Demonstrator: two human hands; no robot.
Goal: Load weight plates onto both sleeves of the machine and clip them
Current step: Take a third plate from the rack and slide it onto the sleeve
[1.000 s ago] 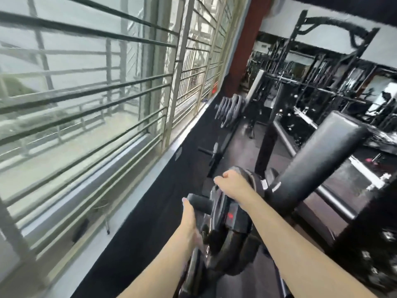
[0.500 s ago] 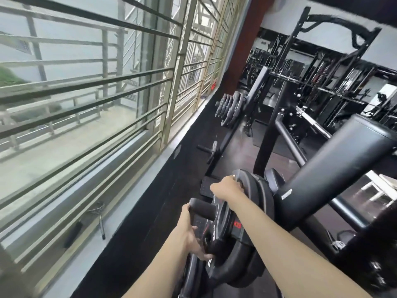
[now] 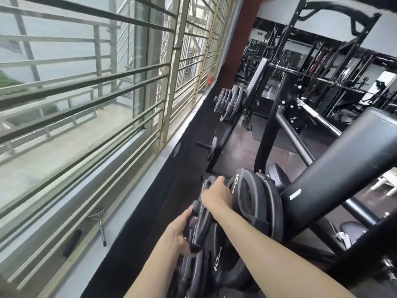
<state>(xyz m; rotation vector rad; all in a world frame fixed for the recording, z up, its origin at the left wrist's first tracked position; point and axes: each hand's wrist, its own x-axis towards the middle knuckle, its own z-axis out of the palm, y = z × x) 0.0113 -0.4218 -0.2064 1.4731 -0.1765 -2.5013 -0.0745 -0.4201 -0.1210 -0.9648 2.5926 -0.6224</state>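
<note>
A thin black weight plate point(image 3: 200, 227) is seen edge-on and tilted at the outer end of the machine's sleeve. My right hand point(image 3: 216, 195) grips its top rim. My left hand point(image 3: 179, 233) grips its lower rim from the window side. Just right of it, thick black 10 kg plates point(image 3: 257, 201) sit on the sleeve with a gap between them and the held plate. Another 10 kg plate point(image 3: 217, 265) shows below my right forearm. The sleeve end is hidden by the held plate and my hands. A metal spring clip point(image 3: 97, 215) lies on the window sill to the left.
A barred window point(image 3: 86, 93) and black wall close off the left. Ahead, a plate rack point(image 3: 228, 104) holds several plates, with a small plate point(image 3: 212, 148) on a lower peg. A black padded roller point(image 3: 343, 168) slants on the right. Racks and a barbell point(image 3: 318, 119) fill the back.
The outer plate now stands apart from the stack, toward the window. My left hand has closed on its lower rim, and my right hand stays on its top.
</note>
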